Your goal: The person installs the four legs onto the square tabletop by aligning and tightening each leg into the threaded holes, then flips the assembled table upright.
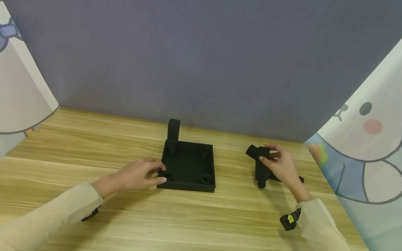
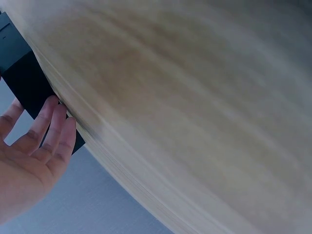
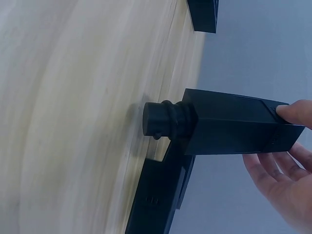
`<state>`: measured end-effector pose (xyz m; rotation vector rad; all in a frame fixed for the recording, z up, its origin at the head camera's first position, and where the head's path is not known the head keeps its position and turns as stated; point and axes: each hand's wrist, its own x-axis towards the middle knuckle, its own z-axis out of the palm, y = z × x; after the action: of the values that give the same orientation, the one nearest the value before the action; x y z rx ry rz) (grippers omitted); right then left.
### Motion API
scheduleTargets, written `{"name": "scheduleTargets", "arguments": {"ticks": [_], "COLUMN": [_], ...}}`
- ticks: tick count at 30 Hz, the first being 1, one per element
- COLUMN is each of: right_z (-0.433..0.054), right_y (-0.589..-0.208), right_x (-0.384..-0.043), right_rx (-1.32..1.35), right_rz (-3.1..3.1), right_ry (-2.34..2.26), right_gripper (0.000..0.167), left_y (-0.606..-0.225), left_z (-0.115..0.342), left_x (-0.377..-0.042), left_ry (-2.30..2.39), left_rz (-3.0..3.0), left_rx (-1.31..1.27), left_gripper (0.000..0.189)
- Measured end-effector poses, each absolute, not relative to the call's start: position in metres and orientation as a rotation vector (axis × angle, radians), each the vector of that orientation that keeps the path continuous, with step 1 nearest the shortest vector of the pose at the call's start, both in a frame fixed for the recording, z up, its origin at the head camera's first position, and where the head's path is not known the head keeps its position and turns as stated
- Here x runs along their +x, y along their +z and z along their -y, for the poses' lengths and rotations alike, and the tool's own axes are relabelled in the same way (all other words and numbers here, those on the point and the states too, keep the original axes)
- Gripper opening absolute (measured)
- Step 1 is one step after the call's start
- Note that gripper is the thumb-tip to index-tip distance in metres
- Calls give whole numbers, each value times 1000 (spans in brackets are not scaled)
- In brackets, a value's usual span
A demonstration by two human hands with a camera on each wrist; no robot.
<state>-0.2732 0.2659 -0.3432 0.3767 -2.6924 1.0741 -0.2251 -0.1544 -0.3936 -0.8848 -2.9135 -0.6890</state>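
A black square tray [image 1: 185, 184] with low walls lies on the table, with round corner sockets. One black square post [image 1: 173, 130] stands upright at its back left corner. My left hand [image 1: 144, 173] holds the tray at its front left corner; in the left wrist view several fingers [image 2: 61, 134] lie along the outer wall. To the right of the tray, my right hand [image 1: 283, 167] grips the upper end of another black post [image 3: 229, 124] between thumb and fingers. Its ridged round plug [image 3: 168, 118] points down, just over the table or touching it; I cannot tell which.
Beside the gripped post lie more black posts: one [image 1: 251, 151] reaches out to its left and another [image 1: 276, 176] to its right. The wooden table [image 1: 184, 232] ends at a grey backdrop [image 1: 205, 47], with cartoon-printed cloth on both sides.
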Motion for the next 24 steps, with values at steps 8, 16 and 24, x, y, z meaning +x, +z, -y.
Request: {"name": "scheduleTargets", "arguments": {"ticks": [8, 16, 24], "right_z": [-256, -245, -232], "right_y": [-342, -342, -340], "right_x": [-279, -286, -293], "right_rx": [407, 409, 455], "right_rz": [2678, 2657, 2619], "right_ry": [1135, 1260, 1343], "right_gripper": [45, 46, 44], "left_y": [-394, -395, -396], "left_z": [154, 154, 155], "left_x": [-226, -227, -227], "left_ry": [-686, -684, -691], "left_rz": [2915, 2900, 2891], "left_rx": [-883, -895, -911], "left_gripper": [37, 37, 37]}}
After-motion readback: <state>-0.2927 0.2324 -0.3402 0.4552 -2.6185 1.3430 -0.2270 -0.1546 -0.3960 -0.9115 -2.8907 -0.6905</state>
